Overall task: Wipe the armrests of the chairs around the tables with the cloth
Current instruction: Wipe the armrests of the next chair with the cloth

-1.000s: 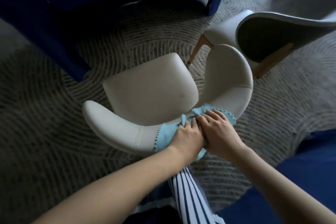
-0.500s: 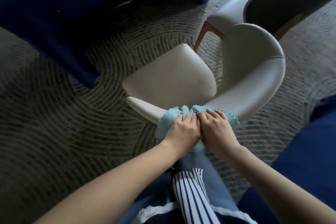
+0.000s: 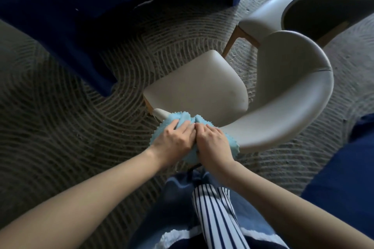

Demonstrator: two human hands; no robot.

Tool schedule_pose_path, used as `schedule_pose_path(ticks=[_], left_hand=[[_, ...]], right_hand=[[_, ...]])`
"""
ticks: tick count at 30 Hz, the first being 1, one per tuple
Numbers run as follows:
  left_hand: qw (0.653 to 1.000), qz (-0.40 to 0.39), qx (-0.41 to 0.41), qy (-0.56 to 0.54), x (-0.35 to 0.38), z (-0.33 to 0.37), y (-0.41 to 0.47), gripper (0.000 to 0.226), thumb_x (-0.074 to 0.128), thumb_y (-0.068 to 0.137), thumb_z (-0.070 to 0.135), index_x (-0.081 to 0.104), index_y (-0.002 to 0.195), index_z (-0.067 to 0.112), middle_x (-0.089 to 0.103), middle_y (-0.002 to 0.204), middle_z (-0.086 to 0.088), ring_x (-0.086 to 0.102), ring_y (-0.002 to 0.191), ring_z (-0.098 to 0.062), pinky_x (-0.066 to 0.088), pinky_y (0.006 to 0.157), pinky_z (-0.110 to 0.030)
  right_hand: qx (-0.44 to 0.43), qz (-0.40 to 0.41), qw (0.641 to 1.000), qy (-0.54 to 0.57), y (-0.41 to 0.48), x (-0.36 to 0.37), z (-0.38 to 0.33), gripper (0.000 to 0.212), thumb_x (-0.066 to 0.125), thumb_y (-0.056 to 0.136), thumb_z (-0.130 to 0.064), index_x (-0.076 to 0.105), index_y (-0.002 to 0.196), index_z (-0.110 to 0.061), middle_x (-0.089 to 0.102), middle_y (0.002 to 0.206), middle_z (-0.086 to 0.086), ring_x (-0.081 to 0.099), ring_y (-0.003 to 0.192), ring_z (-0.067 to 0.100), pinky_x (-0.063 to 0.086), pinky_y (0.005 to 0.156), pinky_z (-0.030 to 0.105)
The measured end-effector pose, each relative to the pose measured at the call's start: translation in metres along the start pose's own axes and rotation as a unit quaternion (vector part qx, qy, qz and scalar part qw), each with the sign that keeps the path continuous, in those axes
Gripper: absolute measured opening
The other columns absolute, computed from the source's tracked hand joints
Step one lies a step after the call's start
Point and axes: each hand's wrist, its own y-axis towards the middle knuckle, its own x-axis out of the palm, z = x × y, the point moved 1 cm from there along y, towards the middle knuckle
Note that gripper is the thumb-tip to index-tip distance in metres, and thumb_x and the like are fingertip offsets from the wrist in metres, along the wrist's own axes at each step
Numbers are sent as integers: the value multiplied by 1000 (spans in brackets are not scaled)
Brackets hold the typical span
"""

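L hand (image 3: 174,139) & R hand (image 3: 212,144) sat side by side, knuckles touching, both on the light-blue cloth (image 3: 179,117). L fingers (image 3: 186,127) were curled down over the cloth, clamped on it. R fingers (image 3: 204,130) were bent the same way, clamped on the cloth's other half.

The cloth was bunched under both palms, wrapped over the near armrest (image 3: 160,113) of the cream chair (image 3: 202,81). Its zigzag edge stuck out L of the L fingers & R of the R wrist. Only the armrest's tip showed, just beyond & L of the L fingers.

The seat lay just ahead of the fingers. The curved back swept round to the R of the R fingers.

A 2nd chair (image 3: 261,20), grey w/ wooden legs, stood well beyond the fingers, up-R. A dark blue drape (image 3: 60,6) hung far ahead-L of the L fingers. Patterned carpet (image 3: 60,127) lay under everything. Behind the wrists were striped fabric (image 3: 214,208) & blue clothing.
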Motion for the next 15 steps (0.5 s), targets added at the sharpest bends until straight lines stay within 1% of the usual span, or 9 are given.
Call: schedule_pose_path(ticks=[1,3,5,7,11,13,15], left_hand=[[1000,-4,1,2,0,-8,-4,54,15,95,0,68,100,-1,69,93,-11,67,88,-25,56,72,-38],[1000,-23,-1,0,2,-22,-10,49,20,94,0,69,101,1,70,95,-9,67,90,-23,55,74,-37],[999,-44,-6,-4,6,-32,-14,37,33,90,1,68,103,3,69,95,-7,66,89,-21,55,73,-37],[998,-51,-21,-11,11,-41,-16,34,38,86,0,68,102,4,69,95,-5,66,88,-19,55,72,-37],[997,-52,-51,-26,16,-56,-18,32,41,83,1,68,98,5,68,91,-2,67,85,-18,55,67,-34],[996,-70,-56,-26,20,-65,-20,30,44,80,4,68,99,5,67,89,-1,66,85,-17,55,68,-35],[991,-105,-78,-29,23,-73,-22,33,42,78,9,68,96,7,67,85,1,67,82,-16,55,67,-33]], right_hand=[[-4,-14,1000,-7,5,1,-7,27,60,72,-1,58,99,-4,65,90,11,63,88,31,47,82,38],[-5,-52,999,-9,14,1,-18,27,53,81,-3,53,108,-4,62,103,11,58,99,30,41,89,36],[-1,-66,998,-7,23,2,-26,25,52,82,-5,51,107,-5,61,103,10,58,99,29,41,86,34],[2,-89,996,-17,32,5,-31,23,51,84,-7,49,107,-7,60,104,7,58,99,26,40,83,31],[14,-134,991,-13,51,9,-39,22,49,88,-12,47,109,-8,60,108,8,59,101,27,36,76,29],[23,-155,988,-9,60,10,-43,24,51,89,-15,46,112,-7,59,110,8,59,103,28,34,75,29],[38,-164,986,-5,69,14,-47,26,53,89,-14,46,113,-7,59,112,7,59,105,27,34,74,29]])
